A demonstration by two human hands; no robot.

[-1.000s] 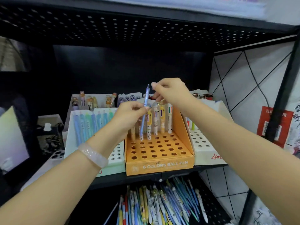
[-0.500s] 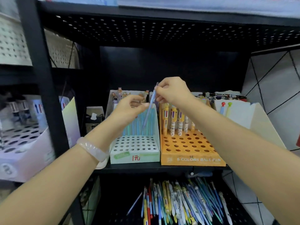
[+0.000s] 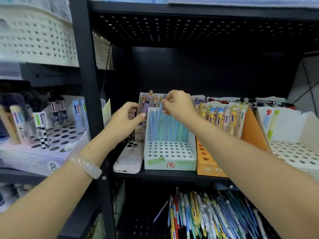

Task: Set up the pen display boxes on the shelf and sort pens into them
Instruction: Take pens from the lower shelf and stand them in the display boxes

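Pinching a blue pen (image 3: 157,118) near its top, your right hand (image 3: 177,106) tilts it over the back row of the white display box (image 3: 170,152), its tip not clearly seated. Your left hand (image 3: 126,121) hovers beside, fingers relaxed and empty. Boxes stand on the shelf (image 3: 155,174), mostly unfilled; many loose pens (image 3: 207,216) below are, I judge, unsorted.

The right forearm (image 3: 241,152) covers most of the orange display box (image 3: 207,163), leaving its front lettering unreadable. Boxes (image 3: 43,138) on the left shelf are blurred. The loose pens (image 3: 207,218) below are cut off by the bottom edge.
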